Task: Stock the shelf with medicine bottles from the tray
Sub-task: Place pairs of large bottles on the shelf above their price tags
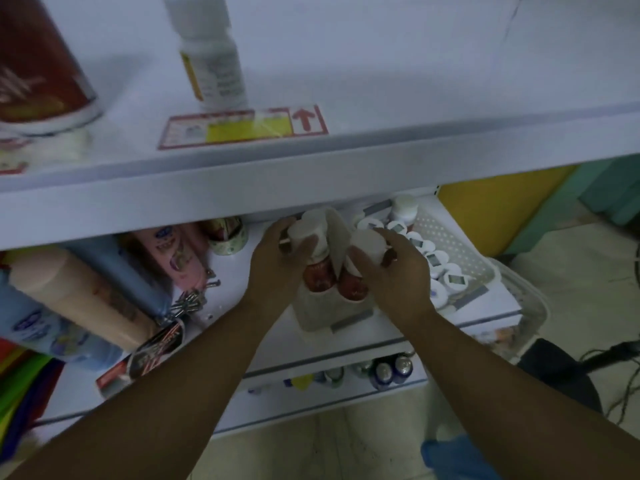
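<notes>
Nearest on my feed, at six o'clock, a blue blur [450, 459] lay low between the two forearms (too smeared to name). Beyond it, on the lowest board, stood some batteries [391, 370].

On the middle shelf [235, 271] the left hand [277, 261] had its fingers curled round a white-capped bottle [302, 236], and the right hand [394, 275] was wrapped round a second white-capped bottle [367, 244]. A pale holder [311, 317] with red-brown bottles [351, 287] stood just under both hands.

At three o'clock of the hands lay the perforated tray [457, 251], with a row of capped bottles [433, 259] along its near side. At nine o'clock loose screws [190, 301], a tape roll [229, 235], a pink tube [175, 252] and a peach tube [69, 292] crowded the board.

At twelve o'clock the upper shelf's lip [311, 174] hid the back of the middle shelf. On top stood a white bottle [214, 64], a price label [242, 128] and a red canister [38, 64].
</notes>
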Demonstrator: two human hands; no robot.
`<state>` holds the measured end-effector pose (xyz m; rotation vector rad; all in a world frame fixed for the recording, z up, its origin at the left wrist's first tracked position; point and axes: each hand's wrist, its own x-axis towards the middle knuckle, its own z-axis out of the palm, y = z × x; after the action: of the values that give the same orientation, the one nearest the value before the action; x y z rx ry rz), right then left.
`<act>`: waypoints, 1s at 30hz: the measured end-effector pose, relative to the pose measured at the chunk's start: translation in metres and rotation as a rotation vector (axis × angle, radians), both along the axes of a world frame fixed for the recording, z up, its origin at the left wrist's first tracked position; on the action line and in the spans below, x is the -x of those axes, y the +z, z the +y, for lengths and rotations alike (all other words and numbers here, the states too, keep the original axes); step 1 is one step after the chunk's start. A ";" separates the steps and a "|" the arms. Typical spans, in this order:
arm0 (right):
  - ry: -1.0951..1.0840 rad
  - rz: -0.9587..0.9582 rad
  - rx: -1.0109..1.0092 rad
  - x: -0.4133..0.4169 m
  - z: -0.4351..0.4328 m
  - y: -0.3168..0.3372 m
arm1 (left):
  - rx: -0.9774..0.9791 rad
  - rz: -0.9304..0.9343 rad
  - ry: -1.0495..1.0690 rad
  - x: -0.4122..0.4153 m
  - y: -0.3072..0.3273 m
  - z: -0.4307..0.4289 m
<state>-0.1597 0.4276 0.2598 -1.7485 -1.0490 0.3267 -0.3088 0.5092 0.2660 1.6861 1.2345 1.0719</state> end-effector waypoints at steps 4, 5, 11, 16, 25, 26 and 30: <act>0.141 0.204 -0.130 0.017 -0.048 0.048 | 0.145 -0.243 -0.094 0.034 0.042 -0.056; 0.187 0.239 -0.146 0.024 -0.061 0.057 | 0.158 -0.257 -0.092 0.046 0.050 -0.073; 0.510 0.422 -0.075 0.076 -0.109 0.114 | 0.219 -0.437 0.088 0.109 0.106 -0.158; 0.624 0.487 -0.065 0.114 -0.106 0.186 | 0.120 -0.438 0.082 0.141 0.185 -0.180; 0.773 0.475 -0.093 0.166 -0.093 0.256 | 0.005 -0.465 -0.059 0.179 0.253 -0.175; 0.762 0.471 -0.095 0.170 -0.088 0.259 | 0.007 -0.473 -0.077 0.184 0.253 -0.168; 0.764 0.532 -0.107 0.184 -0.072 0.268 | -0.013 -0.448 -0.156 0.204 0.260 -0.142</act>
<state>-0.3432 0.3558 0.5278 -1.0076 -1.2562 1.1179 -0.5130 0.3675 0.5262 1.4201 0.7982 1.2739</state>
